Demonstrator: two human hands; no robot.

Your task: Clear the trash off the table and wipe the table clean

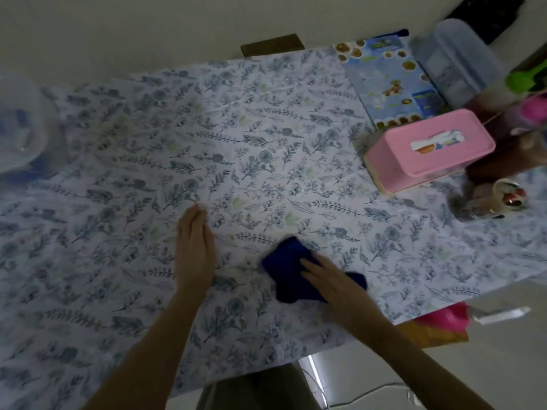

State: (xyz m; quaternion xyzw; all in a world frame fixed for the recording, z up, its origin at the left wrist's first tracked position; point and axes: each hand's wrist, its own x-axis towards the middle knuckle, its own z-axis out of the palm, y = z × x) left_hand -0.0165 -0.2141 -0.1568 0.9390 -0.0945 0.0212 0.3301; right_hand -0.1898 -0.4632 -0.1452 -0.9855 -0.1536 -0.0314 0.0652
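Pressing my right hand (pixel 331 279) flat on the dark blue cloth (pixel 287 261), fingers straight and together, nothing gripped. The cloth lies bunched on the worktop (pixel 148 173), just in from the near edge, which runs slantwise below my wrist.

Left hand (pixel 195 247) beside it, apart from the cloth, palm down on the leaf-patterned cover, fingers straight and close together, holding nothing.

Ahead and to the left of both hands: a broad open stretch of patterned cover reaching to the far edge.

Right side crowded. Pink tissue box (pixel 429 149) stands well beyond the cloth. Behind it a flat blue printed box (pixel 390 84) lies at the far corner, with a clear plastic container (pixel 455 60) just beside that. A small blurred object (pixel 497 202) sits near the right edge; cannot tell what it is.

Left edge: a clear tub (pixel 20 128), partly cut off by the frame.

A brown chair back (pixel 272 44) shows past the far edge.
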